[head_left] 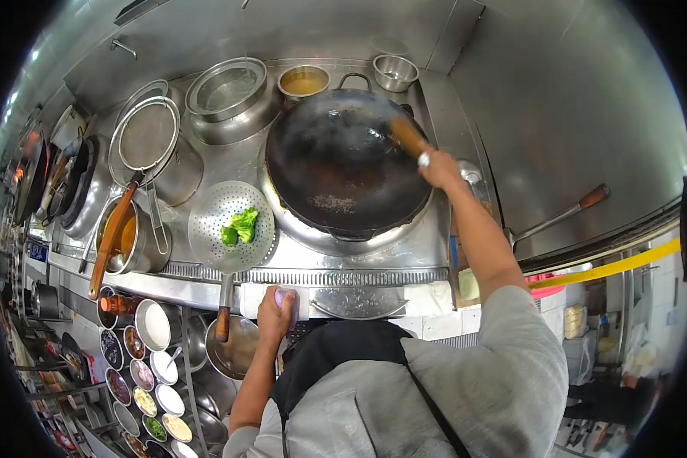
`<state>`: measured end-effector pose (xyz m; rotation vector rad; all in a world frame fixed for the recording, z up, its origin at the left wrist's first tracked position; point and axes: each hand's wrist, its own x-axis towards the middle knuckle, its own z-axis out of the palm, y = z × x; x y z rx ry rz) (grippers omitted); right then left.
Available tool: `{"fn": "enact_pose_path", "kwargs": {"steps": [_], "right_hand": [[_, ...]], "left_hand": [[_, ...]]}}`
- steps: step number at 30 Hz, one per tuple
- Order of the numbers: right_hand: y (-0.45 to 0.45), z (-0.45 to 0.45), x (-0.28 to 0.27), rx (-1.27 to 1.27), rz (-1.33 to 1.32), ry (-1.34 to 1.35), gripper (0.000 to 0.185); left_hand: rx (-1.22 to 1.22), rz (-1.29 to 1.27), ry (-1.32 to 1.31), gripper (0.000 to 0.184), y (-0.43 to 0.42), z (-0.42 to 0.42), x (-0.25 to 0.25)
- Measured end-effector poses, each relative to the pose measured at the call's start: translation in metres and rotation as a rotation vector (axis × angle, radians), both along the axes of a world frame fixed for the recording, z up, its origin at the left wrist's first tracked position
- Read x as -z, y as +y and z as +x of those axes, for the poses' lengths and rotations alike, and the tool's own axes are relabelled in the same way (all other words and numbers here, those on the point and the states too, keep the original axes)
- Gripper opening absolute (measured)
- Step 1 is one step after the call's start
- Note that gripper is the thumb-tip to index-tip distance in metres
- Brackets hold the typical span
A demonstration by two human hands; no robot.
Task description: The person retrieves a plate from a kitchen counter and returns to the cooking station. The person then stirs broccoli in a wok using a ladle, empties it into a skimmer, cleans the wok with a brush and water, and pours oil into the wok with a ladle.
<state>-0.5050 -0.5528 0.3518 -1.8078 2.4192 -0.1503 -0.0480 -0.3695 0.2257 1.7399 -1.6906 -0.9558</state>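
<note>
A large black wok point(343, 164) sits on the stove, its inside dark and wet with a hazy, steamy look. At its right rim my right hand point(440, 168) grips a brown brush point(407, 137), blurred, over the wok's inner wall. My left hand point(276, 309) is closed around a purplish cloth point(285, 298) at the counter's front edge. Just left of the wok, a perforated ladle point(206, 229) holds green broccoli point(241, 227); its wooden-ended handle points down toward my left hand, apart from it.
Behind the wok stand a bowl of yellowish liquid point(304, 80) and an empty steel bowl point(395, 73). Strainers point(148, 135) and pots are at the left. Ingredient bowls point(153, 326) fill the lower left. A long-handled utensil point(557, 214) leans at the right.
</note>
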Motion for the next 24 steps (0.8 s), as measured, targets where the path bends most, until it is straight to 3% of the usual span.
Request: {"fn": "enact_pose_path", "kwargs": {"steps": [2,3,6,8,10,11,12,14,17,21,23,24], "right_hand": [[0.0,0.004,-0.022,0.001,-0.165,-0.116,0.069],[0.008,0.018,-0.026,-0.147,-0.191,-0.133,0.069],[0.043,0.07,-0.033,-0.439,0.031,-0.351,0.068],[0.043,0.076,0.003,-0.694,0.133,-0.463,0.07],[0.033,0.063,0.014,-0.512,0.374,-0.547,0.072],[0.029,0.051,0.015,-0.398,0.315,-0.518,0.071],[0.023,0.037,0.017,-0.316,0.185,-0.304,0.069],[0.025,0.028,-0.002,0.07,-0.003,-0.087,0.069],[0.051,-0.017,0.011,0.097,-0.403,-0.378,0.069],[0.121,-0.04,0.045,0.058,-0.578,-0.46,0.071],[0.164,-0.02,0.039,0.276,-0.413,-0.628,0.069],[0.18,-0.02,0.054,0.255,-0.391,-0.529,0.069]], "left_hand": [[-0.008,-0.021,-0.046,0.036,0.002,-0.007,-0.009],[-0.008,-0.019,-0.048,0.036,0.003,-0.009,-0.009],[0.004,-0.006,0.079,0.034,-0.001,-0.009,-0.001],[-0.014,-0.03,0.025,0.035,-0.005,-0.014,0.003],[-0.003,-0.107,-0.103,0.041,-0.004,-0.016,0.005],[0.012,-0.178,-0.198,0.041,-0.002,-0.019,0.001],[0.028,-0.246,-0.293,0.042,0.001,-0.022,-0.004],[0.005,-0.187,-0.272,0.049,0.007,-0.021,-0.011],[-0.044,-0.31,-0.261,0.065,0.018,-0.016,-0.008],[-0.013,-0.338,-0.243,0.062,0.025,-0.015,0.009],[-0.011,-0.358,-0.283,0.06,0.025,-0.017,0.011],[-0.022,-0.359,-0.288,0.06,0.024,-0.018,0.011]]}}
